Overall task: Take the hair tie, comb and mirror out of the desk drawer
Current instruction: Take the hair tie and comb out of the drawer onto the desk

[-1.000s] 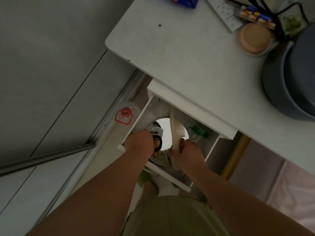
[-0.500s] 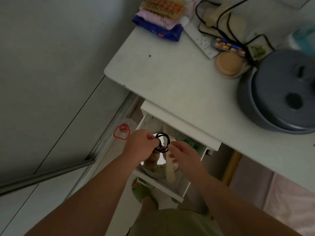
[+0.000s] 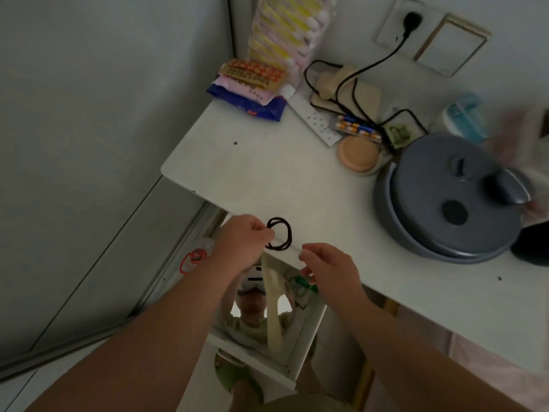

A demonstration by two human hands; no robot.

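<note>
My left hand [image 3: 242, 242] pinches a black hair tie [image 3: 279, 234] and holds it up over the front edge of the white desk [image 3: 267, 179]. My right hand [image 3: 328, 267] hovers just right of the tie with its fingers loosely apart and nothing in them. Below both hands the white drawer [image 3: 292, 364] is pulled out. A cream comb [image 3: 272, 310] lies lengthwise in it, on top of a round mirror [image 3: 252, 319] that lies flat and shows a reflection.
A green item [image 3: 306, 285] sits at the drawer's back right. On the desk stand a large grey lidded pot [image 3: 445, 197], a round tan case [image 3: 359, 154], a white power strip [image 3: 316, 121] with black cables, pill strips and stacked packets [image 3: 252, 84] at the back.
My left hand has lifted the hair tie out of the drawer up to desk level. My right hand let the comb down onto the mirror and rose beside the tie.
</note>
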